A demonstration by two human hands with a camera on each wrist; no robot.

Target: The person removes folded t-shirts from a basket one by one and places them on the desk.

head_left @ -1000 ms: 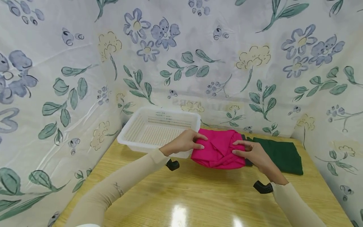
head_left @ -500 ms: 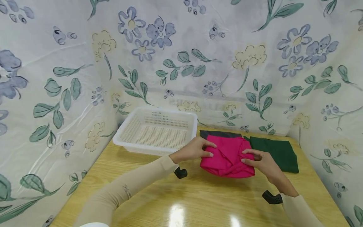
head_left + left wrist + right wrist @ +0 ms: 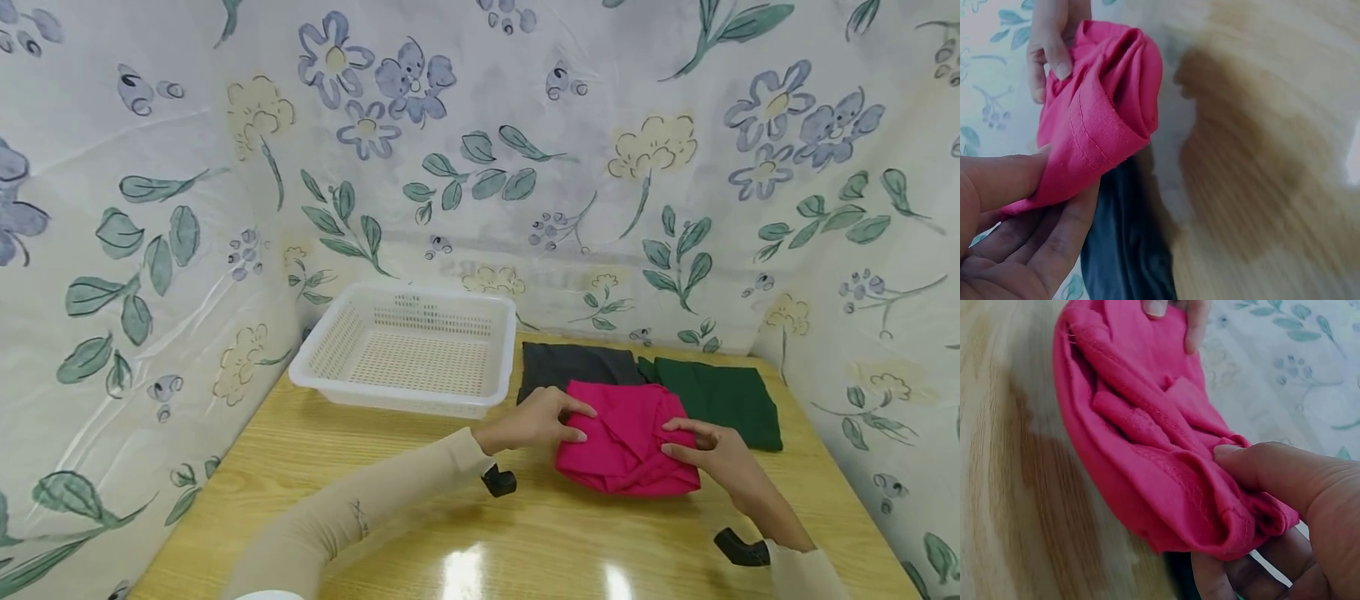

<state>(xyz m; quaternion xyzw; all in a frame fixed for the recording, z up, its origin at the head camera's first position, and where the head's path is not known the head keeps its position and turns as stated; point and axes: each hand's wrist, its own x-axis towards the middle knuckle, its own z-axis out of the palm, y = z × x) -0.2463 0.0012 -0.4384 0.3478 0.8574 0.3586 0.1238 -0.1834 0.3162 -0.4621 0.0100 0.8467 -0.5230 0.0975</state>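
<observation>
Between my two hands is a folded bright pink garment [image 3: 626, 437], its stitched hem showing in the left wrist view. My left hand [image 3: 536, 421] pinches its left edge, thumb [image 3: 1007, 178] on one face and fingers beneath. On the opposite edge my right hand [image 3: 720, 454] grips the cloth the same way, its thumb [image 3: 1266, 462] pressing on the layered folds. The bundle is raised off the wooden table, which carries its shadow in both wrist views. Just behind it lies a folded dark grey cloth [image 3: 577, 364], partly covered by the pink bundle in the head view.
A folded dark green cloth [image 3: 723, 400] lies at the right, beside the grey one. A white perforated plastic basket [image 3: 401, 400] stands at the back left of the wooden table [image 3: 375, 517]. A flower-patterned sheet [image 3: 450, 208] hangs behind and at both sides.
Both hands have brought the pink garment toward the front and right of the table, away from the basket. More of the grey cloth behind it has come into view.
</observation>
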